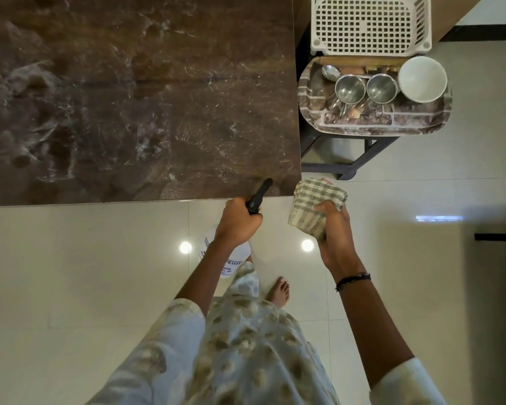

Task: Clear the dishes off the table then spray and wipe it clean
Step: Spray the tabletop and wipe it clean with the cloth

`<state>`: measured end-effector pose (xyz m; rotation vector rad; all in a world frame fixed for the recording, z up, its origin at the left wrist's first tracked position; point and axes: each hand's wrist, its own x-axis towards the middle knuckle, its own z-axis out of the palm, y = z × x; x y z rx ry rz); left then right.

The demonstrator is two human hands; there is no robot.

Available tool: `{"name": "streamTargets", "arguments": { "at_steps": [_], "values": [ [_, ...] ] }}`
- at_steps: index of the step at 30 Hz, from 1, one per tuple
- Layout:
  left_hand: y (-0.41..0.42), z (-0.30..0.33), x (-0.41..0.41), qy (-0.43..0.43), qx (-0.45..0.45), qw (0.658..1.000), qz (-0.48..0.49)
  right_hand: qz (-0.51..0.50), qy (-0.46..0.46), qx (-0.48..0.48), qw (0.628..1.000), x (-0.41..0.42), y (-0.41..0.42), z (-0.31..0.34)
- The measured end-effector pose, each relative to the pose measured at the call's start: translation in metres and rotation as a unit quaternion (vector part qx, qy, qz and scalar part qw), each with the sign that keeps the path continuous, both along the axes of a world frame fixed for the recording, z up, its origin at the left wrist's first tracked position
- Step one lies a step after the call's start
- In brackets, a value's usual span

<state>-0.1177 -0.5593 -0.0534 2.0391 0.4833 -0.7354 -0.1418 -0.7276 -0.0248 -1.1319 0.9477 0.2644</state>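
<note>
The brown marble table (pixel 135 97) fills the upper left, with pale smears and streaks across its top. My left hand (pixel 237 220) grips the neck of a white spray bottle (pixel 231 258), whose black nozzle (pixel 260 192) points over the table's near right corner. My right hand (pixel 333 226) holds a folded green-and-cream checked cloth (pixel 316 204) just off that corner. To the right, a patterned tray (pixel 313 92) carries two steel cups (pixel 349 89), a spoon (pixel 330 72) and a white bowl (pixel 422 78).
The tray rests on a dark stool frame (pixel 342 159) beside the table's right edge. A white perforated plastic basket (pixel 368 24) stands behind the tray. Glossy cream floor tiles (pixel 85 258) lie below, with my bare foot (pixel 281 290) near the table edge.
</note>
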Motion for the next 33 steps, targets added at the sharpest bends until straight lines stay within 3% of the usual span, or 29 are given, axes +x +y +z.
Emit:
{"name": "streamTargets", "arguments": {
  "at_steps": [7,10,12,14,16,18,21,27,30,33],
  "values": [
    [-0.006,0.000,0.009,0.014,0.006,0.998,-0.056,0.009,-0.014,-0.036,0.999,0.009,0.002,-0.005],
    [0.000,0.004,0.008,0.003,0.007,1.000,-0.021,0.079,-0.121,-0.180,0.973,0.019,0.007,-0.013],
    [0.009,0.004,0.007,-0.009,-0.005,1.000,0.015,0.191,-0.211,-0.339,0.897,0.031,0.009,-0.031],
    [0.019,0.007,0.007,-0.017,-0.022,0.999,0.045,0.323,-0.236,-0.464,0.790,0.047,0.014,-0.052],
    [0.027,0.009,0.008,-0.029,-0.032,0.996,0.075,0.435,-0.208,-0.529,0.699,0.054,0.025,-0.075],
    [0.034,0.010,0.010,-0.042,-0.036,0.993,0.105,0.489,-0.150,-0.578,0.636,0.056,0.042,-0.092],
    [0.041,0.006,0.014,-0.055,-0.033,0.990,0.123,0.498,-0.113,-0.586,0.629,0.066,0.071,-0.098],
    [0.049,0.005,0.028,-0.053,-0.055,0.988,0.132,0.552,-0.199,-0.584,0.561,0.033,0.061,-0.099],
    [0.052,0.005,0.036,-0.053,-0.057,0.988,0.136,0.529,-0.182,-0.605,0.567,0.037,0.037,-0.101],
    [0.054,0.006,0.042,-0.060,-0.056,0.989,0.127,0.474,-0.132,-0.622,0.609,0.068,0.061,-0.099]
  ]
}}
